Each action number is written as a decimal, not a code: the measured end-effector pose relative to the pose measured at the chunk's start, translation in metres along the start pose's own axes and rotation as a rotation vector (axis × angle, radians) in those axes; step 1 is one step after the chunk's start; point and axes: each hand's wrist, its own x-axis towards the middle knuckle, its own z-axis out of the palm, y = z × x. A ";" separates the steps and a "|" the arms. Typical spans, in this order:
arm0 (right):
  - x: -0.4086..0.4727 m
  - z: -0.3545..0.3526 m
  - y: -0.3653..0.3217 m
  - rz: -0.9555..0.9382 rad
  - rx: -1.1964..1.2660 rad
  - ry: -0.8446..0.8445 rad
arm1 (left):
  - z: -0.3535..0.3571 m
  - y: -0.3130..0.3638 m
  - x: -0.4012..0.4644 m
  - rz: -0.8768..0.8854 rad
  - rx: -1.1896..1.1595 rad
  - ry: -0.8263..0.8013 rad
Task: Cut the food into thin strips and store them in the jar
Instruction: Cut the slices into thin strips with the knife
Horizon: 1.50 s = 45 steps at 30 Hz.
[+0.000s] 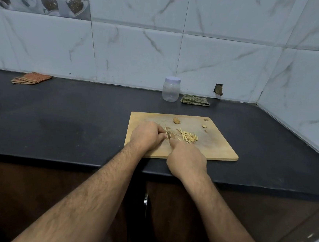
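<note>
Dark bench (pixel 79 114), running wall to wall, carrying everything. Near its front edge, a wooden board (pixel 219 148), long side lying left to right. Far behind the board, against the tiles, a clear jar (pixel 170 92), lid on, nothing visible inside; well apart from both hands, a shade nearer the right. Just right of it a green cloth (pixel 194 100); an orange cloth (pixel 31 78) far off to the left.

On the board, left hand (pixel 147 137) knuckles up, fingers (pixel 161 134) curled and pinching a small piece of food (pixel 167 134) down against the wood. Right hand (pixel 187 159) just beside it, closed round a knife handle hidden in the fist; only a short stretch of blade (pixel 169 135) visible, pointing away from the body and resting at the piece, right against the left fingertips. Exact contact too small to make out.

Right of the blade, a loose pile of pale strips (pixel 188 138), mostly lying front to back, touching or nearly touching the right knuckles. Farther back, an uncut stub (pixel 176 120), and near the far right corner a few small scraps (pixel 204 124).

Likely mid-slicing, about halfway: strips lying right of the blade, uncut piece to its left, so each cut probably working leftward toward the pinching fingertips. Little room left there; a slip risks a nick. Jar unopened, filling not yet begun.
</note>
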 end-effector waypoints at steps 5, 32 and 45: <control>-0.012 0.003 0.006 0.011 -0.006 0.004 | -0.001 0.000 -0.001 0.002 -0.003 -0.015; 0.011 -0.007 -0.010 0.040 0.041 0.004 | 0.000 -0.001 0.000 0.027 0.021 -0.029; -0.013 0.002 0.000 -0.001 -0.034 -0.005 | -0.003 0.002 -0.004 0.022 0.014 -0.014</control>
